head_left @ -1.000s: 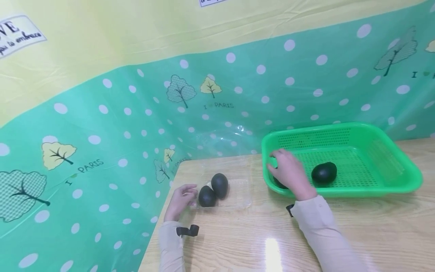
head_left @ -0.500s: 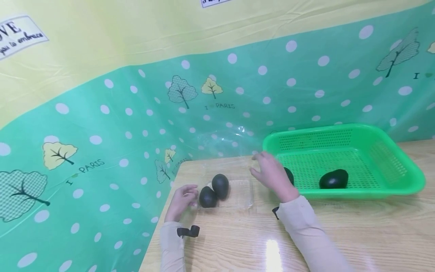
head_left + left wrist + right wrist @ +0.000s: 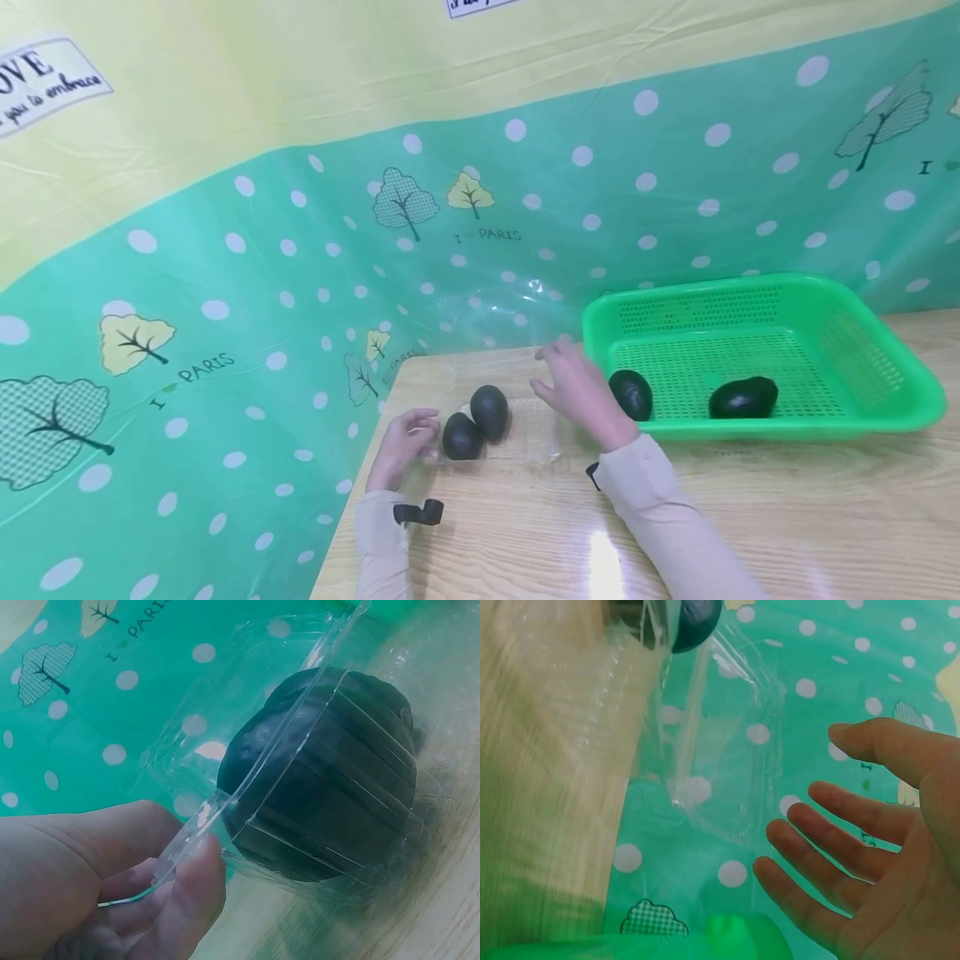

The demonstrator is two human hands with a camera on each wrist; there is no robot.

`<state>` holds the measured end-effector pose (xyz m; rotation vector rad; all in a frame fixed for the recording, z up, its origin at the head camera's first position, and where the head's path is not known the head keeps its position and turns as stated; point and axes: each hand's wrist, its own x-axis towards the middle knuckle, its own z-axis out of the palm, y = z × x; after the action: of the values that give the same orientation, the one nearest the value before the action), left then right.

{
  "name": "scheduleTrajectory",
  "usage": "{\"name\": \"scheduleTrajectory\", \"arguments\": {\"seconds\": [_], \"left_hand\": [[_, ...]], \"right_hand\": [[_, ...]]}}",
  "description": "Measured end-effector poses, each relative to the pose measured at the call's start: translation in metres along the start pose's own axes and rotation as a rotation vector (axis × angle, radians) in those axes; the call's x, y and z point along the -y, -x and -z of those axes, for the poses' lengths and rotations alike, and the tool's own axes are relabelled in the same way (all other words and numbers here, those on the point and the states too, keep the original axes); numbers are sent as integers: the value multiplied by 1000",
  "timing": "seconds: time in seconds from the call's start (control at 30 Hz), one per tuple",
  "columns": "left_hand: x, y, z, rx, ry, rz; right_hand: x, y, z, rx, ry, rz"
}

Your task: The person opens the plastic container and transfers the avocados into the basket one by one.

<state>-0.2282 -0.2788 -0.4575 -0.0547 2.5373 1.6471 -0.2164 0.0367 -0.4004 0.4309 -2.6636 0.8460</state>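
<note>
The left grip [image 3: 403, 450] is pinching the clear container [image 3: 531, 433] at its left edge; inside, two dark fruits [image 3: 490, 413] are sitting leftward. The right grip [image 3: 576, 387], fingers spread wide, is hovering left of the green basket [image 3: 750, 432].

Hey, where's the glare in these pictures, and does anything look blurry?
Head view: bright white glare on the wooden table, near the bottom edge; left wrist view: shiny streaks and reflections along the clear plastic container; right wrist view: the table looks smeared, with a green tint near the green basket, while the right hand appears somewhat clearer.
</note>
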Motion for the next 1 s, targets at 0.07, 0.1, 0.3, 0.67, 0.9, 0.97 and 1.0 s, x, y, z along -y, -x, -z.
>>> {"name": "scheduleTrajectory", "arguments": {"seconds": [0.07, 0.1, 0.3, 0.67, 0.9, 0.97, 1.0], "left_hand": [[-3, 2, 0, -1, -2, 4], [-5, 3, 0, 1, -1, 6], [-25, 16, 0, 29, 11, 6], [-26, 17, 0, 26, 32, 13], [-27, 17, -1, 28, 27, 14], [-26, 17, -1, 22, 23, 11], [-26, 17, -1, 20, 21, 9]], "right_hand": [[2, -1, -4, 20, -8, 3], [2, -2, -7, 31, -13, 4], [6, -6, -20, 65, -26, 4], [13, -11, -44, 140, -61, -25], [17, -9, -58, 188, -104, -48], [18, -9, -61, 199, -108, -48], [19, -9, -63, 211, -104, -54]]}}
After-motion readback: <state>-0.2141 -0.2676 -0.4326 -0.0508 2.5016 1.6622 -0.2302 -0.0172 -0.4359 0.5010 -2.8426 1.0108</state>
